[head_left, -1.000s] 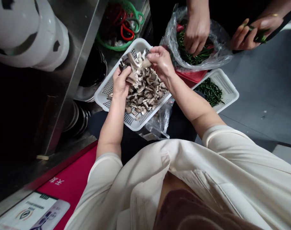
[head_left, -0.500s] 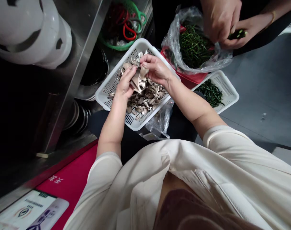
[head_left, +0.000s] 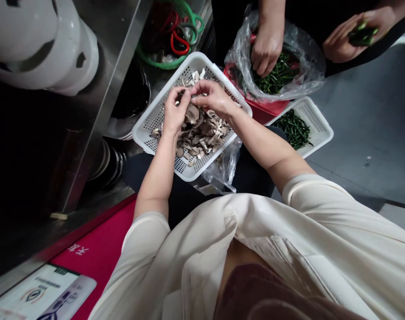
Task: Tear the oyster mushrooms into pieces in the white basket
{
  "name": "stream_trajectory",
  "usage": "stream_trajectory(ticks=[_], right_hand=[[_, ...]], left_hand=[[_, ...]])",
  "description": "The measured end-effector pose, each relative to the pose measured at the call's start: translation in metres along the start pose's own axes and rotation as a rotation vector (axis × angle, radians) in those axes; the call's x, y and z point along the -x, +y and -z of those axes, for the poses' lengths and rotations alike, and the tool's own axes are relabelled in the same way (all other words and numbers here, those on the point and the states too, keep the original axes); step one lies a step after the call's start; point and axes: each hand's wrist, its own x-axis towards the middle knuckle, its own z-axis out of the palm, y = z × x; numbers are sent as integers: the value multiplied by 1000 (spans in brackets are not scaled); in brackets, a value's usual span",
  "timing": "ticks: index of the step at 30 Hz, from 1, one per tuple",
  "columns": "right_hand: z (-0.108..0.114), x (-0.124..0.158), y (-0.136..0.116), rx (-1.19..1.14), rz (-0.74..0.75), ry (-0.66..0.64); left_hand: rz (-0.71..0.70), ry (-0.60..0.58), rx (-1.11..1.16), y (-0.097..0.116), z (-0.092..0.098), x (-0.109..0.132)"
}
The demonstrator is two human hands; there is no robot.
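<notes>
A white perforated basket (head_left: 149, 124) on my lap holds a heap of torn grey-brown oyster mushrooms (head_left: 202, 131). My left hand (head_left: 174, 111) and my right hand (head_left: 212, 95) meet above the heap, fingertips pinched together on one mushroom piece (head_left: 188, 97) between them. Both hands are closed around that piece, just over the far half of the basket.
A co-worker's hand (head_left: 265, 44) reaches into a clear plastic bag of green chillies (head_left: 275, 75); their other hand (head_left: 349, 38) holds a green chilli. A second white basket (head_left: 317, 120) holds chillies. A green basket with scissors (head_left: 176, 33) and a steel cabinet (head_left: 99, 89) stand left.
My hands have drawn closer together and lowered toward the heap, now pinching a smaller piece. The co-worker's hand has gone back into the chilli bag.
</notes>
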Motion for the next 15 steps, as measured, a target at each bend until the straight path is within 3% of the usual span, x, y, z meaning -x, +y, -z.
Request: stream_trajectory(ticks=[6,9,13,15], right_hand=[[0,3,-7,-111,-39,-84],[-3,2,-11,-203,31,11],[6,-7,-12,-251,66,234],[16,-9,-12,-176,54,315]], left_hand=[[47,-32,43,-8,4,-3],[49,-71,114,-24,13,-12],[225,142,188,-44,36,-29],[267,238,159,-37,41,-32]])
